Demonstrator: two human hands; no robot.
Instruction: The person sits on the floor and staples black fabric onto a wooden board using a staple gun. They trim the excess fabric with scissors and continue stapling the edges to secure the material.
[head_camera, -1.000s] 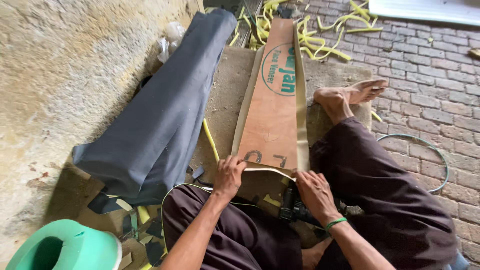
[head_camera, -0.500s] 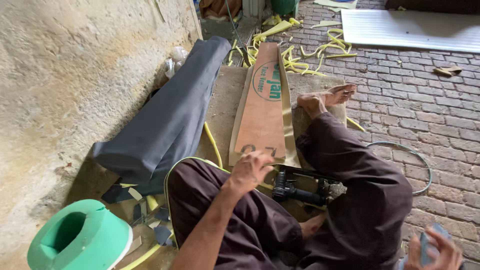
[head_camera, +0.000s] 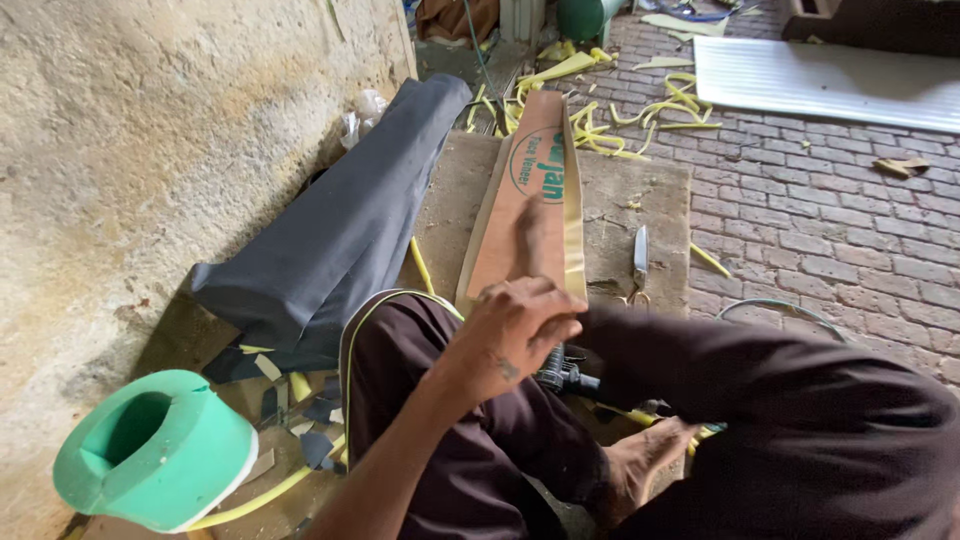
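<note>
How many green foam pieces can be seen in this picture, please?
1: a thick green foam ring lies at the bottom left, by the wall, beside the person's knee and left of the left hand. Others may be hidden outside the view.

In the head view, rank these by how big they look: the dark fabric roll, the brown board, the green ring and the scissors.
1. Dark fabric roll, largest.
2. Brown board, long but narrower.
3. Green ring, though it lies nearest the camera, so it may look bigger than it is.
4. Scissors, clearly smallest.
</note>
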